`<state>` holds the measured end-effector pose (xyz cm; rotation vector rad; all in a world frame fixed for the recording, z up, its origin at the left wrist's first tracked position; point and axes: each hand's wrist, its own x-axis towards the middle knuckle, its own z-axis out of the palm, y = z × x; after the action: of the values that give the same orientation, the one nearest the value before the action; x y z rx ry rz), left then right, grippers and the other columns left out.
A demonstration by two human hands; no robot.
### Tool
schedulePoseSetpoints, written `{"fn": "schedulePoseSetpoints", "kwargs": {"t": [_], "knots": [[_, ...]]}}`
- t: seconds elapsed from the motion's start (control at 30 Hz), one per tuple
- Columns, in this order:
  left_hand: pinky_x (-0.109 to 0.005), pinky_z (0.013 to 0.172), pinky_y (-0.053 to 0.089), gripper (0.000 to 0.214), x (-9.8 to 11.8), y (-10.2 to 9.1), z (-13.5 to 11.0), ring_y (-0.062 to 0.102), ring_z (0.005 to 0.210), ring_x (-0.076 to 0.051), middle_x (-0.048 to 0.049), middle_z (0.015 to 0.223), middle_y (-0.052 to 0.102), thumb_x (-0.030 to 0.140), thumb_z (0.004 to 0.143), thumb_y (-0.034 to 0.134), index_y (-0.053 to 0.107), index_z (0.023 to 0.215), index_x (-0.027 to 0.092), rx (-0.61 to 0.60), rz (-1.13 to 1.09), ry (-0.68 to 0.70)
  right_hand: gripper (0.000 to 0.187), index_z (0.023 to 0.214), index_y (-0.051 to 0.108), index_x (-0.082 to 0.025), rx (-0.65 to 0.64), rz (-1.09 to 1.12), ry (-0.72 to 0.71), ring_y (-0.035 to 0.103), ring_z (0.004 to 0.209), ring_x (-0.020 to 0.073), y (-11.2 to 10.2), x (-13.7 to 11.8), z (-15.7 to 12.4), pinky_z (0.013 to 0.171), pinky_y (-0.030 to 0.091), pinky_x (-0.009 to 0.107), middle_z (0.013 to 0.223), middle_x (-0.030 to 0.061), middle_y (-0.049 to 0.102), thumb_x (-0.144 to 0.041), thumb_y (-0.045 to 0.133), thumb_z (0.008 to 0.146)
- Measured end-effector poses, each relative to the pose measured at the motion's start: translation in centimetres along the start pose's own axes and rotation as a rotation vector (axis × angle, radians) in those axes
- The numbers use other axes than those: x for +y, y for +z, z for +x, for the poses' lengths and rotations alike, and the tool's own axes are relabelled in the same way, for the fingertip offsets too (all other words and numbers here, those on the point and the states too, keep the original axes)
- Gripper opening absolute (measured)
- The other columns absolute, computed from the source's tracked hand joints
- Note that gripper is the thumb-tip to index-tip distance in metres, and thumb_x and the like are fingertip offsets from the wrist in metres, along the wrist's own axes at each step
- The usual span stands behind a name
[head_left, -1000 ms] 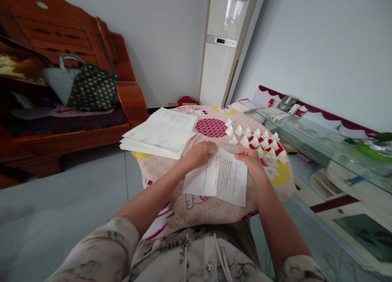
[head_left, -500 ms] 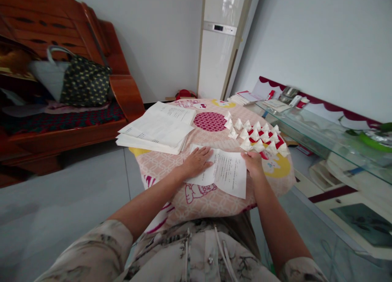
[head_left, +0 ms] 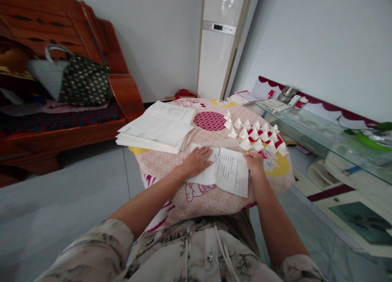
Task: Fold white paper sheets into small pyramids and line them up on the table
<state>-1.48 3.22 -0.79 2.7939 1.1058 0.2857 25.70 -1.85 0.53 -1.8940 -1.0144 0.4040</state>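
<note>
A printed sheet of paper (head_left: 232, 172) lies before me on the cloth-covered round table, with a crease running down its middle. My left hand (head_left: 197, 163) rests flat on its left half, fingers stretched out. At the sheet's upper right corner, my right hand (head_left: 254, 163) pinches the edge between thumb and fingers. Beyond the right hand stand several small folded paper pyramids (head_left: 256, 127) in rows, some of them over a red patch of the cloth. A stack of paper sheets (head_left: 156, 127) lies behind and to the left of my left hand.
The patterned tablecloth (head_left: 171, 167) hangs over the table's edge. On the right is a glass-topped cabinet (head_left: 324, 139) with small items on it. A wooden bench (head_left: 119, 94) with bags (head_left: 85, 80) stands at the left. A tall white appliance (head_left: 216, 61) is at the back.
My right hand has moved slightly to the right with the sheet's corner, and the sheet's right half lies flatter. My left hand has stayed in place on the paper.
</note>
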Motion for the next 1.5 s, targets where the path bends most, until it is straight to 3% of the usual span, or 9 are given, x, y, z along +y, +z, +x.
{"fn": "schedulePoseSetpoints", "kwargs": {"t": [0.13,0.3,0.47,0.63,0.77,0.87,1.0,1.3,1.5], "knots": [[-0.046,0.124,0.021,0.059,0.0,0.0,0.0,0.028,0.152,-0.025,-0.0145,0.162,0.033,0.044,0.104,0.03,0.035,0.154,0.014,0.004,0.011,0.002,0.033,0.048,0.047,-0.022,-0.062,0.048,0.075,0.035,0.049,0.0124,-0.6,-0.3,-0.9,0.046,0.024,0.028,0.048,-0.0032,0.04,-0.043,0.063,0.069],[-0.046,0.124,0.021,0.06,0.1,-0.1,0.0,0.028,0.152,-0.026,-0.0148,0.162,0.033,0.045,0.104,0.03,0.035,0.154,0.013,-0.003,-0.001,-0.006,0.027,0.061,0.062,-0.019,-0.235,0.144,0.123,0.049,0.052,0.0159,-1.4,-0.4,-3.0,0.047,0.034,0.028,0.056,0.0014,0.059,-0.045,0.069,0.061],[-0.046,0.124,0.022,0.058,0.0,0.0,0.0,0.03,0.151,-0.025,-0.0151,0.161,0.034,0.043,0.104,0.032,0.037,0.154,0.015,0.018,-0.015,0.0,0.022,0.058,0.062,-0.02,-0.142,0.044,0.035,0.052,0.053,0.0177,-1.5,0.7,-3.2,0.046,0.033,0.027,0.051,0.0012,0.059,-0.041,0.065,0.064],[-0.046,0.124,0.024,0.058,0.0,0.0,0.0,0.03,0.151,-0.025,-0.0151,0.16,0.036,0.043,0.103,0.034,0.038,0.153,0.014,0.027,-0.014,-0.008,0.019,0.062,0.066,-0.02,-0.179,0.063,0.051,0.054,0.053,0.019,-1.8,1.0,-2.8,0.046,0.036,0.027,0.05,0.0003,0.059,-0.037,0.064,0.066],[-0.044,0.125,0.021,0.058,0.1,-0.1,0.0,0.03,0.151,-0.025,-0.0153,0.161,0.036,0.043,0.103,0.034,0.037,0.153,0.013,0.007,-0.004,-0.023,0.024,0.065,0.069,-0.017,-0.192,0.114,0.092,0.058,0.055,0.0206,-2.5,0.2,-3.7,0.048,0.039,0.029,0.057,0.0037,0.065,-0.041,0.066,0.067],[-0.044,0.125,0.021,0.058,0.2,-0.1,0.0,0.031,0.151,-0.025,-0.0143,0.16,0.037,0.043,0.104,0.033,0.038,0.153,0.014,0.017,-0.003,-0.026,0.031,0.08,0.075,-0.016,-0.313,0.225,0.1,0.066,0.065,0.0246,-3.2,-0.4,-4.9,0.055,0.048,0.032,0.074,0.0076,0.075,-0.043,0.075,0.064],[-0.044,0.125,0.021,0.058,0.2,-0.2,0.0,0.031,0.151,-0.025,-0.0147,0.16,0.036,0.043,0.104,0.033,0.038,0.153,0.013,0.017,-0.005,-0.021,0.045,0.097,0.076,-0.019,-0.453,0.38,0.093,0.072,0.085,0.0299,-4.0,-0.4,-6.2,0.071,0.056,0.039,0.097,0.0091,0.079,-0.03,0.082,0.055],[-0.045,0.124,0.022,0.058,0.1,-0.2,0.0,0.031,0.151,-0.025,-0.0155,0.16,0.036,0.043,0.103,0.032,0.038,0.153,0.013,0.03,-0.014,-0.007,0.039,0.083,0.077,-0.016,-0.467,0.406,0.179,0.074,0.081,0.0326,-4.9,0.6,-5.9,0.069,0.058,0.041,0.09,0.0119,0.08,-0.032,0.087,0.049],[-0.048,0.123,0.025,0.058,0.0,-0.1,0.0,0.031,0.151,-0.027,-0.0154,0.16,0.036,0.044,0.103,0.032,0.039,0.153,0.015,0.046,-0.027,0.0,0.049,0.098,0.077,-0.017,-0.538,0.464,0.182,0.075,0.09,0.0325,-5.5,0.4,-6.2,0.078,0.059,0.043,0.102,0.0119,0.079,-0.033,0.089,0.052]]}}
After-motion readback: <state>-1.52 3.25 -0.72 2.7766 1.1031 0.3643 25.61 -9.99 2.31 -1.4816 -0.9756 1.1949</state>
